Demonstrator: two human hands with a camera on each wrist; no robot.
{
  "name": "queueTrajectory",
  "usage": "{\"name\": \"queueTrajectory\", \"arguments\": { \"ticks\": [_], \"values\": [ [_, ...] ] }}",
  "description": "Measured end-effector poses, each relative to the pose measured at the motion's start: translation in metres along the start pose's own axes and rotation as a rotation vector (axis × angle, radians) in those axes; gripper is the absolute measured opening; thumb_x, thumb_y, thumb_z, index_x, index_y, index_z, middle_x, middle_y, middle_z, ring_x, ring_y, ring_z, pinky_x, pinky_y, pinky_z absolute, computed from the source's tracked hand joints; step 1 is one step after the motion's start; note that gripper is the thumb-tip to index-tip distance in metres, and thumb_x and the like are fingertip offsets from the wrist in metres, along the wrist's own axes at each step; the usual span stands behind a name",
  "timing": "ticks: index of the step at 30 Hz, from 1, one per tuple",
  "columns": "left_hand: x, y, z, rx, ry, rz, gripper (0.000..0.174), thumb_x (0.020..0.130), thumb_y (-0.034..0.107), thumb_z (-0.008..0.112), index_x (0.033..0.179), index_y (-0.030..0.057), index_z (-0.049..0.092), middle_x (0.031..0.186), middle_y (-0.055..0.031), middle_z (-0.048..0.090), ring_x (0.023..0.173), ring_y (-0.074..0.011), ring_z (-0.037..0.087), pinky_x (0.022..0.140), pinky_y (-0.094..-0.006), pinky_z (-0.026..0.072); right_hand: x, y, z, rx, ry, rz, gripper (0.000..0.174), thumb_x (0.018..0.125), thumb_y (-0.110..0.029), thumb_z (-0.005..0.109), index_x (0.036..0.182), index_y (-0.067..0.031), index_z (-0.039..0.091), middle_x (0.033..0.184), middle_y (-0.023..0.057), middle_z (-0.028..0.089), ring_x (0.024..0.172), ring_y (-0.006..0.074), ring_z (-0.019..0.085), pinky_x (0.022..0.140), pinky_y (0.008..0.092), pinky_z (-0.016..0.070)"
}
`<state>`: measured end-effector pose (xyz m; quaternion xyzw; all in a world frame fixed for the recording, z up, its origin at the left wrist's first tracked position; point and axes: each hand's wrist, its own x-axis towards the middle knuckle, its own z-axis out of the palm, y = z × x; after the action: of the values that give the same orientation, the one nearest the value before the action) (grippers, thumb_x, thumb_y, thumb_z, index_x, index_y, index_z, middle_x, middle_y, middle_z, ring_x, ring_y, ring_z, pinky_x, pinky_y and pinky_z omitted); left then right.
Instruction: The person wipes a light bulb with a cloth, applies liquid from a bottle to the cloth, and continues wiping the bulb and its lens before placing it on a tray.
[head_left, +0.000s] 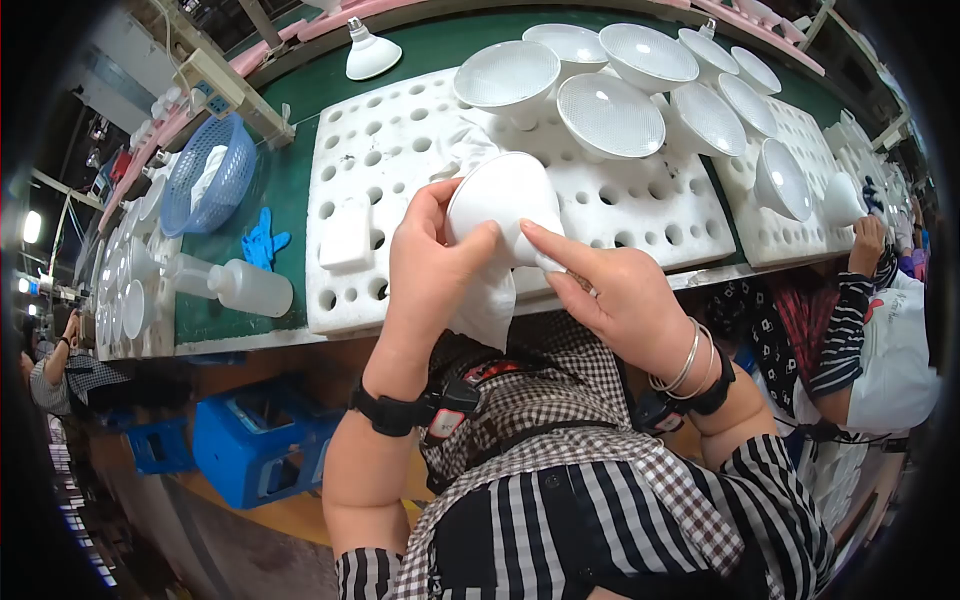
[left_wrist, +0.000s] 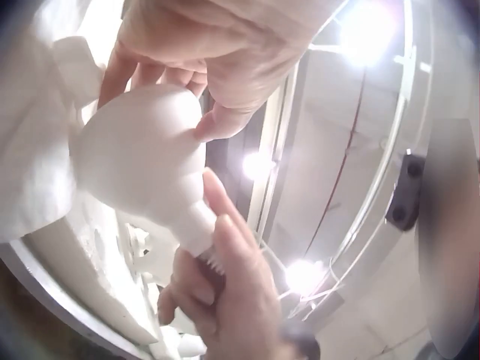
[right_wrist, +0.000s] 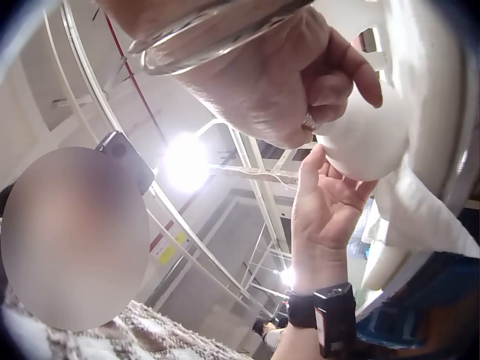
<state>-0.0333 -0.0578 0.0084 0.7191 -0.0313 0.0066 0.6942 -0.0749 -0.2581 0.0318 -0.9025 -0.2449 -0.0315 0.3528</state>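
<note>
Here it is, the white reflector lamp, right around the centre of the head view! My left hand grips its flared body, thumb on the flank; my right hand pinches the narrow end by the screw base. Light, I'd judge, stiff, smooth enough to slip, probably fragile: best held at neck and flare, no hard squeeze.

Held lamp — other lamps behind on foam board; bottle left of board, basket behind bottle.
</note>
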Motion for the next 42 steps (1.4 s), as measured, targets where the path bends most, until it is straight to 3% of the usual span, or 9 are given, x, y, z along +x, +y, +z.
{"name": "queueTrajectory", "arguments": {
  "ticks": [12,23,25,29,31,33,35,39,42],
  "values": [
    [0.005,0.004,-0.01,-0.228,-0.081,-0.118,0.04,0.084,0.004,0.062,0.122,-0.0072,0.055,0.111,-0.0122,0.066,0.098,-0.0152,0.064,0.085,-0.0273,0.0511,0.0,0.007,0.0,0.057,0.018,0.032,0.047,0.092,-0.014,0.061,0.139,-0.0143,0.055,0.064,0.0143,0.06,0.056,0.0307,0.059,0.054,0.0408,0.0459],
    [0.01,-0.023,-0.018,0.056,0.036,-0.058,0.031,0.091,0.008,0.058,0.12,-0.0014,0.059,0.106,-0.0097,0.067,0.094,-0.016,0.063,0.082,-0.0288,0.0499,-0.004,0.008,-0.002,0.116,0.057,0.084,0.047,0.094,-0.016,0.059,0.14,-0.013,0.053,0.066,0.0157,0.06,0.056,0.031,0.058,0.055,0.0392,0.0456],
    [0.007,-0.04,-0.017,0.71,0.27,0.47,0.035,0.09,0.011,0.062,0.122,-0.0007,0.059,0.117,-0.0158,0.065,0.108,-0.026,0.06,0.093,-0.0371,0.0468,-0.009,0.008,-0.008,0.163,0.057,0.155,0.046,0.095,-0.017,0.058,0.141,-0.0121,0.052,0.067,0.0166,0.061,0.057,0.0304,0.058,0.056,0.0381,0.0459],
    [-0.013,-0.027,0.004,1.184,-0.025,0.219,0.044,0.082,0.008,0.068,0.125,0.0013,0.058,0.121,-0.0206,0.062,0.111,-0.0344,0.058,0.095,-0.0441,0.045,-0.019,0.01,-0.015,0.29,0.104,0.264,0.046,0.097,-0.019,0.055,0.14,-0.0057,0.051,0.073,0.0183,0.062,0.061,0.0279,0.059,0.06,0.036,0.047],
    [0.0,-0.047,-0.01,1.068,-0.064,0.279,0.04,0.079,0.004,0.068,0.118,0.0004,0.063,0.107,-0.0205,0.067,0.095,-0.0335,0.064,0.084,-0.0433,0.0495,-0.022,0.012,-0.015,0.299,0.128,0.274,0.046,0.097,-0.02,0.055,0.14,-0.0036,0.05,0.074,0.0184,0.062,0.062,0.0271,0.06,0.062,0.0358,0.0474],
    [0.012,-0.043,-0.018,0.631,0.35,0.392,0.029,0.078,0.0,0.064,0.107,-0.0019,0.067,0.09,-0.0186,0.068,0.078,-0.03,0.065,0.074,-0.0411,0.051,-0.021,0.016,-0.015,0.266,0.138,0.263,0.046,0.096,-0.022,0.056,0.137,-0.0005,0.051,0.075,0.0184,0.064,0.063,0.0285,0.061,0.062,0.0359,0.0479],
    [0.004,-0.009,-0.017,0.26,0.44,0.371,0.023,0.079,-0.002,0.059,0.1,-0.0037,0.068,0.083,-0.0159,0.066,0.074,-0.0279,0.063,0.074,-0.0376,0.0515,-0.015,0.012,-0.018,0.267,0.132,0.279,0.046,0.096,-0.022,0.057,0.136,-0.0003,0.053,0.076,0.0188,0.065,0.063,0.0294,0.062,0.062,0.0361,0.0482],
    [-0.005,0.027,0.022,0.721,-0.045,0.896,0.032,0.067,0.002,0.066,0.098,0.0074,0.068,0.106,-0.0104,0.064,0.111,-0.0334,0.056,0.095,-0.0427,0.0458,-0.006,0.011,-0.017,0.17,0.102,0.226,0.044,0.094,-0.022,0.06,0.13,0.0015,0.056,0.079,0.0206,0.066,0.066,0.0322,0.064,0.062,0.0369,0.0489],
    [0.016,0.001,0.031,0.802,-0.072,0.824,0.04,0.07,-0.002,0.062,0.108,0.0101,0.067,0.123,-0.0131,0.061,0.123,-0.0362,0.053,0.099,-0.0427,0.0451,-0.002,0.014,-0.021,0.18,0.057,0.256,0.043,0.093,-0.022,0.061,0.128,0.0018,0.058,0.079,0.0211,0.066,0.066,0.033,0.064,0.062,0.0374,0.0491]
  ]
}}
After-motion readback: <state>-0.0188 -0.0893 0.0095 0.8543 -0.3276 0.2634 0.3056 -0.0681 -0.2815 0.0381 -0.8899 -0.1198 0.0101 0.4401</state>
